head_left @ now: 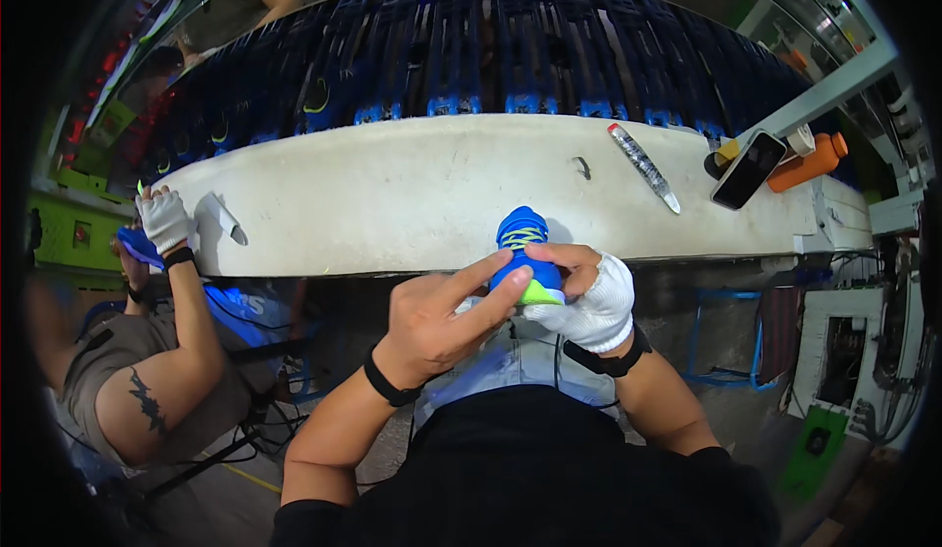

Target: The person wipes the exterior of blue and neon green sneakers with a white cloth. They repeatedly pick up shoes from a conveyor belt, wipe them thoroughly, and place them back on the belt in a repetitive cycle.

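Note:
A small blue shoe (522, 228) with yellow-green laces is held up at the near edge of the white work table (412, 189). The end closest to me has a lime-green patch. My right hand (594, 302), in a white fingerless glove, wraps around the shoe from the right, its thumb on the upper. Bare, my left hand (442, 316) reaches in from the left. Its thumb and index finger press on the shoe near the lime patch. My palms and fingers hide the shoe's underside and part of its sides.
Beyond the table runs a dark slatted conveyor (471, 47) with blue parts. A marker-like tube (645, 166), a phone (749, 169) and an orange bottle (810, 162) lie at right. On the left, a co-worker's gloved hand (165, 221) is beside a blue shoe (140, 247).

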Available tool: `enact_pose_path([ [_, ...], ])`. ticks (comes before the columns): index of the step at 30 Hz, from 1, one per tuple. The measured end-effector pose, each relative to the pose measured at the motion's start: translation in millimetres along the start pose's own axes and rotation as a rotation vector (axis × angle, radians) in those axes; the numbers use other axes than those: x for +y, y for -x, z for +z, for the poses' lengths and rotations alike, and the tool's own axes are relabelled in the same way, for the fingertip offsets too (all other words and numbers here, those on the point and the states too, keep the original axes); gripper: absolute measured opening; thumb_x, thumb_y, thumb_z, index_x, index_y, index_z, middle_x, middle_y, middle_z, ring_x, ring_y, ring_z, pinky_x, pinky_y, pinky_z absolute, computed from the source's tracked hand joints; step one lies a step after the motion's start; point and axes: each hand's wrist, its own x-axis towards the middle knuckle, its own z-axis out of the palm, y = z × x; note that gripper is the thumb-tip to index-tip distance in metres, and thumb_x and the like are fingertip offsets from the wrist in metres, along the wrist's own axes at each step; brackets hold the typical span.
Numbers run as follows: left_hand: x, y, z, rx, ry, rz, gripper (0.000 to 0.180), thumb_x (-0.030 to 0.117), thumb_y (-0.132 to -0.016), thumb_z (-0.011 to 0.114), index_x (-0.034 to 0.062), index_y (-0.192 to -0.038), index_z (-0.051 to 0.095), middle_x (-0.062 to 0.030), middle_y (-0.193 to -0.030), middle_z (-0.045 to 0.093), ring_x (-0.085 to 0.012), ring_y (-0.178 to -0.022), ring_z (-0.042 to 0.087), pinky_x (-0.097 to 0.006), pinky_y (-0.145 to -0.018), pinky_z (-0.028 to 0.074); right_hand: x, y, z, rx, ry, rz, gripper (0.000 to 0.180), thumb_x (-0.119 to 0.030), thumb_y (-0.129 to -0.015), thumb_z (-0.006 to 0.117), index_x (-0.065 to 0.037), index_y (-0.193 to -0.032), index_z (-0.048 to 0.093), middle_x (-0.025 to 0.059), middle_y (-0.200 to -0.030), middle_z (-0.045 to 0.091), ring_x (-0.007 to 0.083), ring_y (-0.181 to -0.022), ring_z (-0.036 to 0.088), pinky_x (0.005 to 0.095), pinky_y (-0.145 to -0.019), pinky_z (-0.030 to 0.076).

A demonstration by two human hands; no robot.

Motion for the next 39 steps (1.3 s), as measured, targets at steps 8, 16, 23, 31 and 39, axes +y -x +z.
enact_pose_path([
  [8, 13, -33, -22, -0.235, -0.072, -0.217, 0.086, 0.055, -0.074, 0.092, 0.0022, -0.138, 0.071, -0.0161, -0.132, 0.074, -0.0360, -0.119, 0.073, -0.043, -0.092, 0.063, -16, 5, 14, -0.099, 0.017, 0.052, 0.037, -0.019, -0.081, 0.094, -0.011, -0.103, 0.065, 0.0185, -0.136, 0.069, 0.0358, -0.113, 0.073, 0.0416, -0.089, 0.060],
  [16, -10, -15, -26, -0.393, 0.047, -0.313, 0.094, 0.073, -0.075, 0.082, 0.0024, -0.137, 0.072, -0.0217, -0.144, 0.070, -0.0393, -0.118, 0.075, -0.043, -0.098, 0.062, -25, -2, 11, -0.084, 0.060, 0.140, 0.032, -0.015, -0.077, 0.094, -0.010, -0.102, 0.075, 0.0107, -0.117, 0.066, 0.0291, -0.092, 0.071, 0.0384, -0.079, 0.059],
  [23, 6, -14, -17, -0.329, 0.042, -0.292, 0.060, 0.045, -0.085, 0.088, 0.0041, -0.128, 0.078, -0.0185, -0.141, 0.073, -0.0377, -0.119, 0.075, -0.042, -0.098, 0.062, -28, 1, 1, -0.135, 0.034, 0.304, 0.030, -0.019, -0.076, 0.096, -0.011, -0.098, 0.076, 0.0120, -0.115, 0.069, 0.0310, -0.090, 0.074, 0.0388, -0.076, 0.060],
  [31, 0, 15, -24, -0.224, 0.184, -0.459, 0.054, 0.034, -0.086, 0.090, 0.0024, -0.128, 0.078, -0.0251, -0.141, 0.072, -0.0361, -0.124, 0.074, -0.041, -0.104, 0.060, -29, 5, -1, -0.286, 0.288, 0.347, 0.036, -0.036, -0.080, 0.091, -0.009, -0.098, 0.078, 0.0096, -0.142, 0.069, 0.0306, -0.093, 0.076, 0.0417, -0.082, 0.061],
  [39, 2, 26, -24, -0.230, 0.081, -0.527, 0.062, 0.034, -0.077, 0.096, 0.0079, -0.131, 0.078, -0.0258, -0.138, 0.072, -0.0379, -0.111, 0.079, -0.040, -0.092, 0.065, -24, 7, 9, -0.330, 0.326, 0.369, 0.036, -0.035, -0.080, 0.091, -0.009, -0.098, 0.075, 0.0067, -0.148, 0.068, 0.0310, -0.094, 0.075, 0.0436, -0.084, 0.060],
])
